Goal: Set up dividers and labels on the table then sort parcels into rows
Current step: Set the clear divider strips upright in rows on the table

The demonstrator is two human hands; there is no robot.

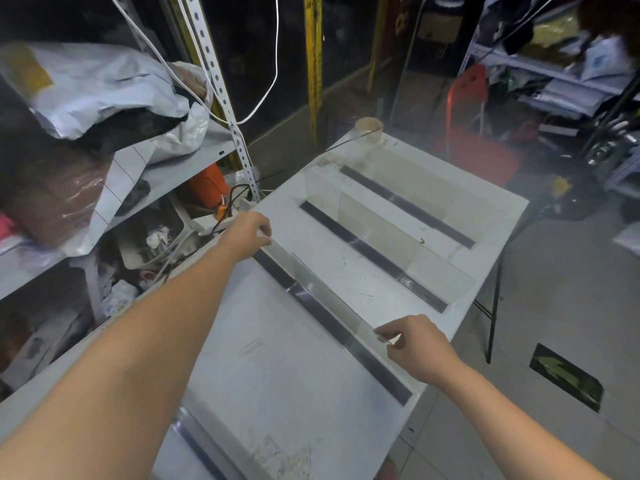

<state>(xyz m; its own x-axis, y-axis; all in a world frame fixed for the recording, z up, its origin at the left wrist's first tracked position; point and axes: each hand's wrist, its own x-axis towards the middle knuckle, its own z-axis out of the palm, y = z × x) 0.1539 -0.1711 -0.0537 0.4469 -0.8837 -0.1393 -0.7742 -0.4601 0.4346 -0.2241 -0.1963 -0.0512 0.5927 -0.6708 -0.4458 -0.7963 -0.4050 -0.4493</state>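
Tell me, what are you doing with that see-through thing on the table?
A person is setting up a clear divider on the white table. The left hand grips its far end and the right hand pinches its near end, holding it along a dark strip. Two more dividers stand on strips farther back. No parcels are on the table yet; parcel bags sit on the shelf at the left.

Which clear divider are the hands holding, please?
The nearest upright divider: left hand and right hand pinch its ends; the farther two stand untouched.
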